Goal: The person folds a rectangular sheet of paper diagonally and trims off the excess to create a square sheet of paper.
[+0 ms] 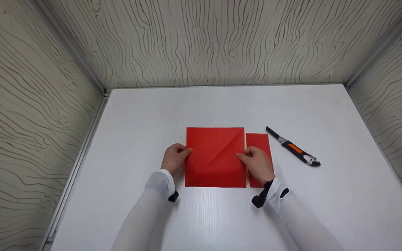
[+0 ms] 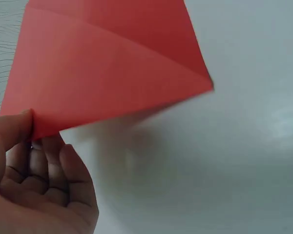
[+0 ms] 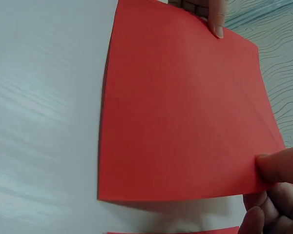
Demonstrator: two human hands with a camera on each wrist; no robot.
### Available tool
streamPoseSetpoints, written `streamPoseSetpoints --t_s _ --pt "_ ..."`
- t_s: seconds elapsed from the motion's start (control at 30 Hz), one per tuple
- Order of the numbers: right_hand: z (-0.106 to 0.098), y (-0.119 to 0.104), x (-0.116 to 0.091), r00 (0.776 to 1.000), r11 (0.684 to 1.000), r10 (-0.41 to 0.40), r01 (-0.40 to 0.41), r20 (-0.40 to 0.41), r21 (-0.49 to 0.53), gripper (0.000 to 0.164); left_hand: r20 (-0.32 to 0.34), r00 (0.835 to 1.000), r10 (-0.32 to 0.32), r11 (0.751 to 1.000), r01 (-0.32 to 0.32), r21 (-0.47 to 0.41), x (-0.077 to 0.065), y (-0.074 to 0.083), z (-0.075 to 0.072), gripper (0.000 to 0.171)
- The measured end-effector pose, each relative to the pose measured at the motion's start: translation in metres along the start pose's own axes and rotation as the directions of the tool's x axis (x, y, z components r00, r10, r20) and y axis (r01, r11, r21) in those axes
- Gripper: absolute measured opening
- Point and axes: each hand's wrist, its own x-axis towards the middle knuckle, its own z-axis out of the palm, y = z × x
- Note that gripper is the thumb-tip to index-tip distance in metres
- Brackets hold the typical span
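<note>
A square sheet of red paper (image 1: 215,167) with a diagonal crease is held up between both hands, just above the table. My left hand (image 1: 175,157) pinches its left edge, thumb on top and fingers beneath. At the opposite edge, my right hand (image 1: 258,163) pinches it the same way. In the left wrist view the paper (image 2: 102,63) bends along the crease, and its shadow falls on the table below. A narrow red paper strip (image 1: 258,140) lies on the table under my right hand, partly covered by it.
A utility knife (image 1: 296,150) with a black and orange handle lies right of the strip, its blade pointing to the back left. The white table (image 1: 152,108) meets wood-grain patterned panels (image 1: 201,42) at the back and sides.
</note>
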Motion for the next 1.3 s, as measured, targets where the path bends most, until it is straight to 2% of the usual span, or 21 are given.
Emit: streamPoseSetpoints --t_s 0.13,0.27,0.43,0.73,0.87,0.93,1.07,1.2,1.3 --pt "0.002 0.000 0.005 1.000 0.993 -0.005 0.004 -0.013 -0.121 0.026 -0.022 0.999 0.044 0.992 -0.041 0.116 0.005 -0.003 0.001 0.018" --pt "0.004 0.002 0.012 0.998 0.966 -0.047 0.037 -0.035 -0.254 0.021 -0.028 0.996 0.083 0.971 -0.075 0.226 0.008 -0.004 0.003 0.015" --pt "0.007 0.006 0.019 0.992 0.927 -0.118 0.090 -0.054 -0.364 0.019 -0.040 0.997 0.062 0.958 -0.049 0.283 0.010 -0.007 0.007 0.014" --pt "0.007 0.011 0.024 0.978 0.876 -0.192 0.132 -0.083 -0.463 0.024 -0.048 0.994 0.098 0.925 -0.073 0.373 0.014 -0.006 0.015 0.012" --pt "0.008 0.011 0.026 0.975 0.863 -0.203 0.137 -0.086 -0.486 0.026 -0.061 0.989 0.134 0.903 -0.096 0.419 0.016 -0.008 0.017 0.012" --pt "0.008 0.012 0.026 0.974 0.857 -0.209 0.141 -0.084 -0.495 0.027 -0.064 0.985 0.161 0.883 -0.115 0.455 0.017 -0.009 0.018 0.012" --pt "0.009 0.015 0.026 0.965 0.847 -0.239 0.155 -0.104 -0.508 0.031 -0.070 0.982 0.174 0.869 -0.120 0.481 0.017 -0.009 0.019 0.012" --pt "0.012 0.018 0.027 0.942 0.819 -0.315 0.205 -0.120 -0.536 0.042 -0.072 0.978 0.194 0.853 -0.132 0.505 0.016 -0.007 0.020 0.012" --pt "0.016 0.018 0.028 0.925 0.769 -0.374 0.271 -0.063 -0.580 0.056 -0.070 0.976 0.207 0.842 -0.142 0.520 0.015 -0.006 0.021 0.013"
